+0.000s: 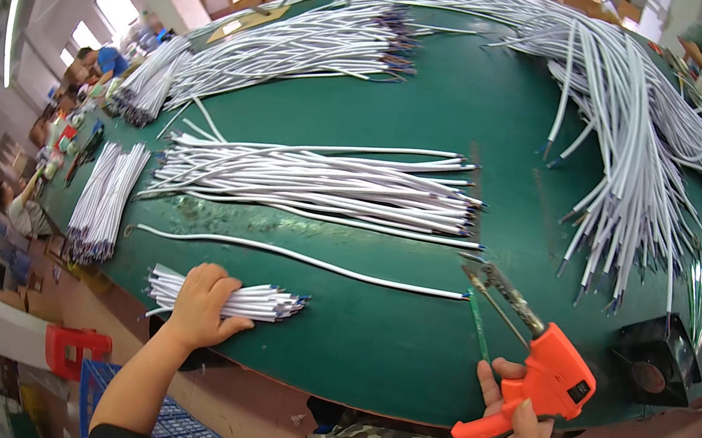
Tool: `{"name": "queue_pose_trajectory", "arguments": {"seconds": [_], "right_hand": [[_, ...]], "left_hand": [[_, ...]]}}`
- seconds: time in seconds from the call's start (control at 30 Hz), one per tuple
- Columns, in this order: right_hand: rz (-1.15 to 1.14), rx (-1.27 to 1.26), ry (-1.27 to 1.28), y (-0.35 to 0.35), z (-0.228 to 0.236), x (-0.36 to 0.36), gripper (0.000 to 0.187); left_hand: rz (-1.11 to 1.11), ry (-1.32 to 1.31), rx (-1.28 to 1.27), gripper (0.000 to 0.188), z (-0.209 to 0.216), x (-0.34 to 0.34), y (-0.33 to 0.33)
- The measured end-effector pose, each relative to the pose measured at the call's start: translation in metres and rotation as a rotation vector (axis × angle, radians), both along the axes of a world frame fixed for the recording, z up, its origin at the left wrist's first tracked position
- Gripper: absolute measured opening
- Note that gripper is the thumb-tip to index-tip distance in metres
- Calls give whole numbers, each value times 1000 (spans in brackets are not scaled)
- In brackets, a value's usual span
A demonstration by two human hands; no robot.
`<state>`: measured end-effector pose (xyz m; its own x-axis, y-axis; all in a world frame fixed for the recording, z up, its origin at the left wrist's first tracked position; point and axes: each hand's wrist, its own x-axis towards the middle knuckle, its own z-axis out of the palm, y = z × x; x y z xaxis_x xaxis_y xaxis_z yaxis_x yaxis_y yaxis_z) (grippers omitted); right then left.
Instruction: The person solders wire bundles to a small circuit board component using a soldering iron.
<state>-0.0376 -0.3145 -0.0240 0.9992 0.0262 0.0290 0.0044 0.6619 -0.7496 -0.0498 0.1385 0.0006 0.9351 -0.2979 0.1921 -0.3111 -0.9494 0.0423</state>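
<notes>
My left hand [204,310] is wrapped over a bundle of short white cables [267,304] at the table's near edge. My right hand [512,422] grips an orange soldering gun [553,373] by its handle, its metal tip pointing up and left. That tip hangs close to the blue-tinged right end of a single white cable [316,261], laid across the table in front of me; I cannot tell if they touch. From my right fingers a thin green strip [479,326] runs toward the same cable end. Beyond lies a loose pile of white cables [320,181].
More white cables [626,154] heap at the right and along the back of the green table [464,99]. A small bundle [106,201] sits at the left. Near the right edge stands a black box-shaped fan [657,358]. A blue crate [182,423] and red stool [74,349] are below.
</notes>
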Motion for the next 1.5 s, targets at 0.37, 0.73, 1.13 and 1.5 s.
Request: {"name": "queue_pose_trajectory", "arguments": {"seconds": [0.37, 0.73, 1.13, 1.5], "right_hand": [[-140, -64, -99, -23, 20, 3, 56], [-101, -95, -15, -30, 9, -8, 56], [-9, 156, 89, -26, 6, -14, 53], [-29, -149, 11, -71, 7, -22, 56]], "left_hand": [[-291, -53, -255, 35, 40, 114, -131], [-600, -64, -154, 16, 1, 190, -214], [-500, 476, -689, 29, 24, 146, -200], [-453, 398, -624, 27, 22, 149, -210]]}}
